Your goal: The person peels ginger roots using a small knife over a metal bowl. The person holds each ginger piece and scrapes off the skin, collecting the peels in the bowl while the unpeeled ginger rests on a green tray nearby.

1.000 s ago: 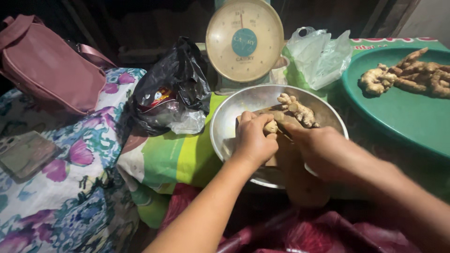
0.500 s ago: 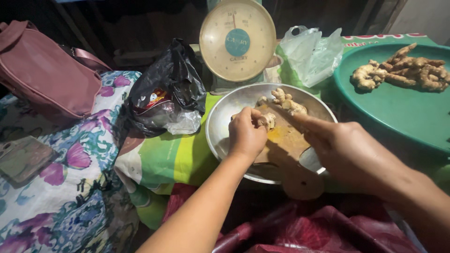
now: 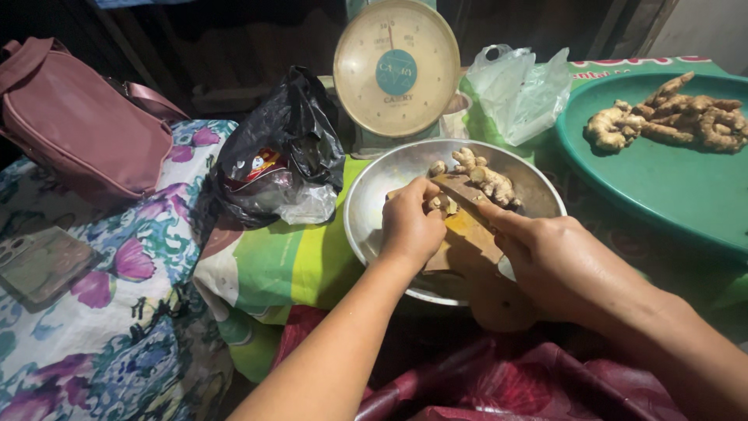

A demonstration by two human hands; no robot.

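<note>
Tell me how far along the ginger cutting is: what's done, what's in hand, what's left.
Done: little that shows; a few ginger pieces lie in the metal bowl. In hand: the left hand pins a small ginger piece on the wooden board across the bowl, while the right hand works a knife at it. Left: a pile of whole ginger roots on the green tray.

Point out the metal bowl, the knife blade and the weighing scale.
Metal bowl [image 3: 374, 204]: head view, on the bare inner wall at its left side.
Knife blade [image 3: 461, 189]: head view, on the flat of the blade above the wooden board.
Weighing scale [image 3: 396, 70]: head view, on the centre of the round dial.
</note>
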